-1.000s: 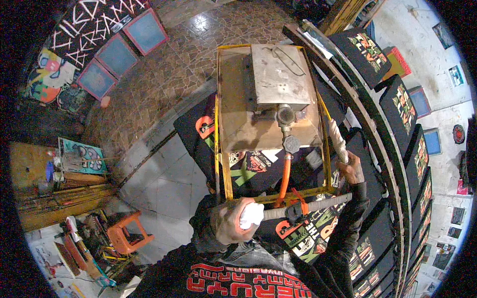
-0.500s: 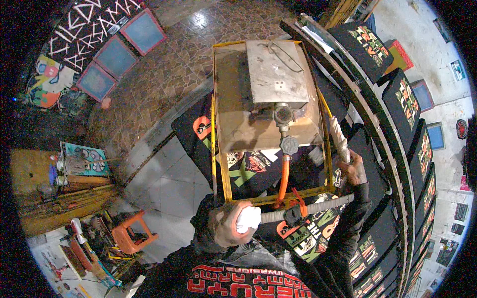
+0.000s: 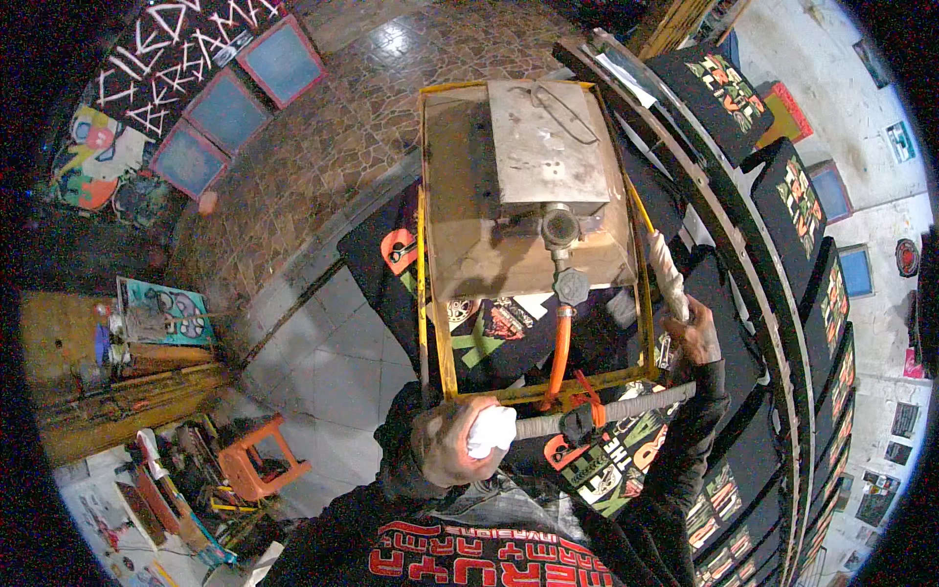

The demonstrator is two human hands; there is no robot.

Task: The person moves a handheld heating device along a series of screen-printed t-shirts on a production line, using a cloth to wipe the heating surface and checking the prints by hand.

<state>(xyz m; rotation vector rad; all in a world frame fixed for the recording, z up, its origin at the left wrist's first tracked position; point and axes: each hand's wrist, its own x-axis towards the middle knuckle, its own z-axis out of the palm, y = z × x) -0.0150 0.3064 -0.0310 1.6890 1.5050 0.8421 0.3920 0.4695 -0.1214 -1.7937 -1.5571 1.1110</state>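
A gas heater (image 3: 533,157) with a dull metal body hangs in a yellow metal frame (image 3: 439,347) ahead of me. A round valve (image 3: 570,287) joins it to an orange hose (image 3: 562,352). My left hand (image 3: 442,442) is closed around a white-wrapped handle (image 3: 492,430) at the frame's near left corner. My right hand (image 3: 698,333) is closed on a second white-wrapped handle (image 3: 669,279) along the right side. Between my arms runs a grey tape-wrapped bar (image 3: 626,409) with a red tie and a black knob. Under the frame lie black printed shirts (image 3: 489,352).
Curved by the lens, a long dark rail (image 3: 748,210) borders the right, with rows of black printed shirts (image 3: 804,210) beyond it. An orange stool (image 3: 264,455) and piled tools (image 3: 181,479) are at lower left. Framed screens (image 3: 227,111) lean at upper left.
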